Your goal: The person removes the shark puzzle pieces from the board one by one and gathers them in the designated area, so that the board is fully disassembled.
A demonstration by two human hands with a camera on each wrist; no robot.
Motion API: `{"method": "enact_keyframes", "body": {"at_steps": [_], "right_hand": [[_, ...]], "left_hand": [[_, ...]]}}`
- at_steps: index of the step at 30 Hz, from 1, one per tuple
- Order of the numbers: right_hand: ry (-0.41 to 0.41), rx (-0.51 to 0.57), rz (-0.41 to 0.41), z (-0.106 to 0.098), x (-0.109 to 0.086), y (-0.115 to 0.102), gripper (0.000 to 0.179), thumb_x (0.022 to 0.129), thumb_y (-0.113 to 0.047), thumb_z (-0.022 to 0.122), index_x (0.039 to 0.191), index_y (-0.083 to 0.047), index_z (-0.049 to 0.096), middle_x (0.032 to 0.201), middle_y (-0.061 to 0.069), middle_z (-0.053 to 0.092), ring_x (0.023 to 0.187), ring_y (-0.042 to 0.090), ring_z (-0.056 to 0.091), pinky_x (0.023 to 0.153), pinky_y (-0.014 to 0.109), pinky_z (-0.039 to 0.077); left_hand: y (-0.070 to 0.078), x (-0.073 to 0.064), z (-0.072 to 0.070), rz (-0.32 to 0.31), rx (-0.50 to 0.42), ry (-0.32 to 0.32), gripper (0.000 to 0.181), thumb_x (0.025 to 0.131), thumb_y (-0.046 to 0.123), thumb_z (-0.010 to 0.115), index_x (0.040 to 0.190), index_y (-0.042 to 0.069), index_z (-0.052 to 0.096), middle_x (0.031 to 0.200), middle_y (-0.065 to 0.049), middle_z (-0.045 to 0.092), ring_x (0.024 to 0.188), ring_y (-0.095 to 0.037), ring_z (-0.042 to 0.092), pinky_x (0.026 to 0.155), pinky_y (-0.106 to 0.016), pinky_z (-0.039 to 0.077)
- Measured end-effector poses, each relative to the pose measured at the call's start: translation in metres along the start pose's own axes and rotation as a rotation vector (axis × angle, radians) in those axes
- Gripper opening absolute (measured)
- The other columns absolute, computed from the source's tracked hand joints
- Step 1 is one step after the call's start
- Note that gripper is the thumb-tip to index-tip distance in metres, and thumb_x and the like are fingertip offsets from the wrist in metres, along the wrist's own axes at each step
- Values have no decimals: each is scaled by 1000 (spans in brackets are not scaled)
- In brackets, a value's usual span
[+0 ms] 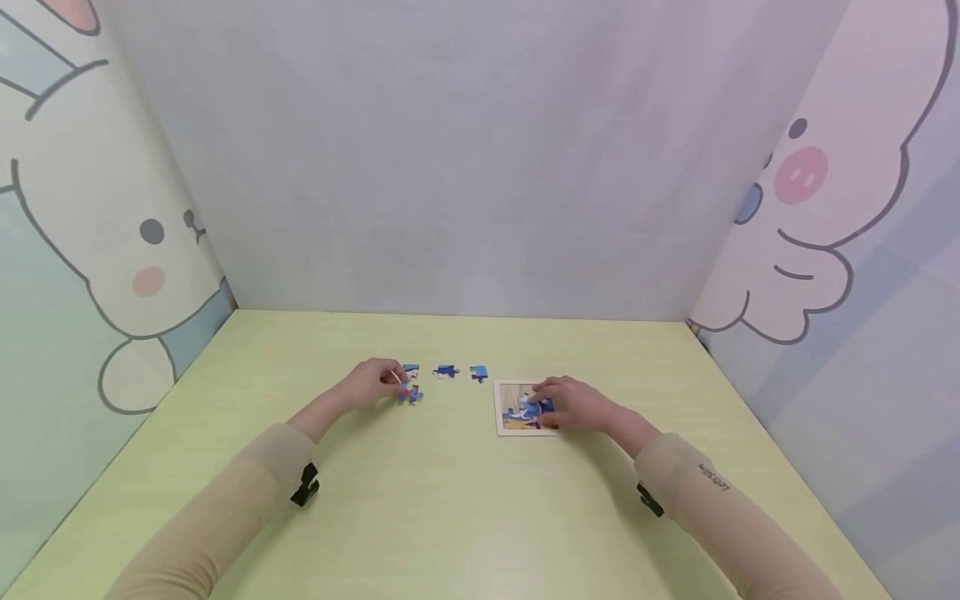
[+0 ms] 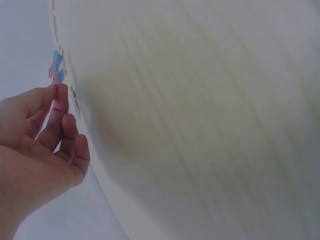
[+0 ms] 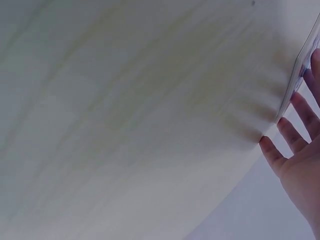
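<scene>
My left hand point(image 1: 371, 383) pinches a blue and red jigsaw piece point(image 2: 57, 65) between thumb and index finger, close over the table. Just behind it lies a blue and white piece point(image 1: 411, 367), partly covered by the hand. My right hand point(image 1: 583, 405) rests on a square jigsaw tray point(image 1: 498, 410) with a pale frame, its fingers spread over the right side. Inside the tray, a partly assembled blue, white and orange picture point(image 1: 517, 412) shows, with bare wood at the upper left. In the right wrist view the fingers point(image 3: 300, 112) reach along the tray's edge.
Two more loose pieces, a dark blue one point(image 1: 446, 371) and a light blue one point(image 1: 478, 372), lie in a row between the hands, behind the tray's left corner. The light yellow-green table point(image 1: 450, 517) ends at a pale curtain point(image 1: 450, 208), with printed cartoon panels at both sides.
</scene>
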State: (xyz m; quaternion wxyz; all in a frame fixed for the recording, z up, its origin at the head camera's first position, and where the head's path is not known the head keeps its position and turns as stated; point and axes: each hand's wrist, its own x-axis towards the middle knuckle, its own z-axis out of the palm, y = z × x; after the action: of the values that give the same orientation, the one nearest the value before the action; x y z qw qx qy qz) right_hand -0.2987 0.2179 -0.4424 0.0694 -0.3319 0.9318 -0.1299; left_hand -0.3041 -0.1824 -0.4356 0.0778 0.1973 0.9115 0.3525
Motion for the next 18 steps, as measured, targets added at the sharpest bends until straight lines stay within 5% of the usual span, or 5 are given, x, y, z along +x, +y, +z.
{"method": "enact_keyframes", "body": {"at_steps": [10, 18], "right_hand": [[2, -8, -60, 0, -3, 3, 31, 94, -27, 58, 122, -15, 63, 135, 10, 53, 123, 35, 48, 100, 54, 37], [-2, -4, -43, -2, -6, 0, 35, 91, -28, 62, 124, -16, 62, 138, 8, 51, 128, 36, 43, 102, 56, 34]], "left_hand": [[-12, 2, 3, -45, -1, 3, 8, 87, 6, 63, 94, 6, 65, 83, -4, 63, 74, -15, 53, 67, -29, 42], [0, 3, -3, -45, 17, 6, 14, 88, 6, 60, 100, 4, 67, 84, -4, 62, 76, -16, 51, 68, -29, 43]]}}
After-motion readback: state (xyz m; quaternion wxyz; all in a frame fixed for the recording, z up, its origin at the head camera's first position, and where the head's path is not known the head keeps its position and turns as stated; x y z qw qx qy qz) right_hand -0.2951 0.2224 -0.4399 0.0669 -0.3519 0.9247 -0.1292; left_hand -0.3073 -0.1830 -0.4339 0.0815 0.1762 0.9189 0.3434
